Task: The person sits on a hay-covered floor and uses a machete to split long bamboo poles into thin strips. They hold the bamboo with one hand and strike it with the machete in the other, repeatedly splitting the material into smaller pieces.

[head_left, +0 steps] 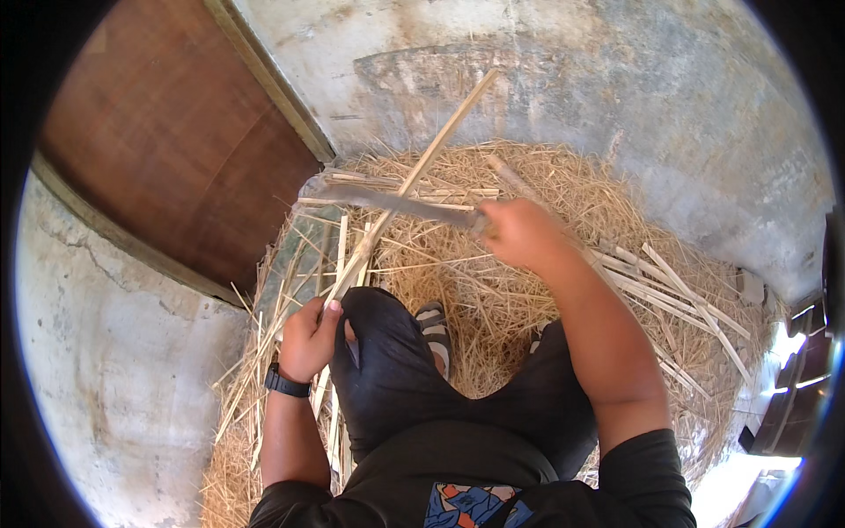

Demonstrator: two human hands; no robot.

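Observation:
My left hand [308, 339] is closed round the lower end of a long, pale bamboo strip [431, 151], beside my left knee. The strip slants up and away to the right, its far end in front of the wall. My right hand [519, 231] grips the handle of a machete [396, 202], whose long grey blade points left and lies across the strip. The blade is slightly blurred. Whether its edge touches the strip or passes just above it, I cannot tell.
Straw-like shavings [475, 290] cover the floor around my feet. Several split strips [678, 295] lie in a pile at the right, and more lie at the left. A thicker pole [515, 179] rests beyond my right hand. A stained wall [581, 79] and a brown door [176, 132] stand ahead.

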